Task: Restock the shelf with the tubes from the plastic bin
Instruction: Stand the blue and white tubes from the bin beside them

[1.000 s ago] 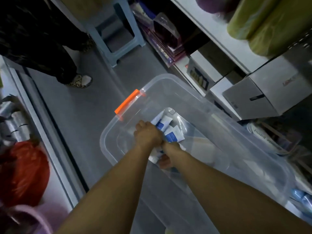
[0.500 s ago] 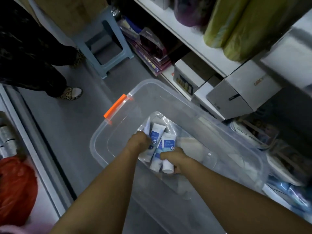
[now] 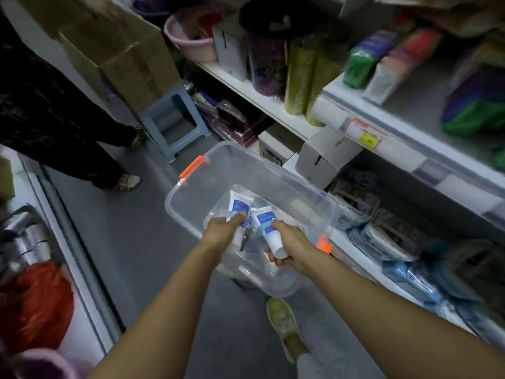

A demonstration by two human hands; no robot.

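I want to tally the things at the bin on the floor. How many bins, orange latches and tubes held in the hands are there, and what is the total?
plastic bin: 1
orange latches: 2
tubes clearly seen: 2, one gripped by the left hand, one by the right hand
Total: 5
I cannot tell whether another tube is hidden between the hands.
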